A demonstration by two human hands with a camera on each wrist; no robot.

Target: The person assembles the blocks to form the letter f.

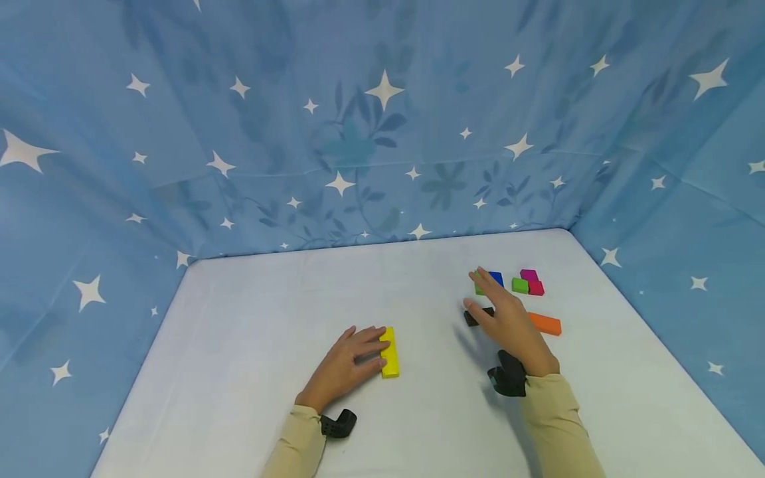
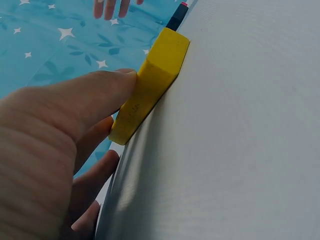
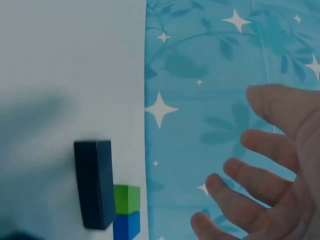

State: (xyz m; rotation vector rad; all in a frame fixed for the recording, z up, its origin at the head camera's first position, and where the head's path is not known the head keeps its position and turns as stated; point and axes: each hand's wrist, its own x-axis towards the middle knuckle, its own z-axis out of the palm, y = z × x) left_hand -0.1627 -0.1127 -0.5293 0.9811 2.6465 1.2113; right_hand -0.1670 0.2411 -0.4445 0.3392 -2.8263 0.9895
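Observation:
A yellow block (image 1: 390, 353) lies lengthwise on the white table, and my left hand (image 1: 346, 368) touches its left side with the fingertips. In the left wrist view the thumb of my left hand (image 2: 65, 110) rests against the yellow block (image 2: 152, 80), the other fingers extended beside it. My right hand (image 1: 510, 325) hovers, fingers spread and holding nothing, over a black block (image 1: 480, 317) that it partly hides. The right wrist view shows my right hand (image 3: 265, 175) apart from the black block (image 3: 95, 185).
Behind my right hand are a green block (image 1: 479, 289) and a blue block (image 1: 497, 279). Farther right lie a small green block (image 1: 520, 285), a magenta block (image 1: 528, 274), a red block (image 1: 536, 288) and an orange block (image 1: 545, 324). A blue curtain (image 1: 269, 133) borders the table.

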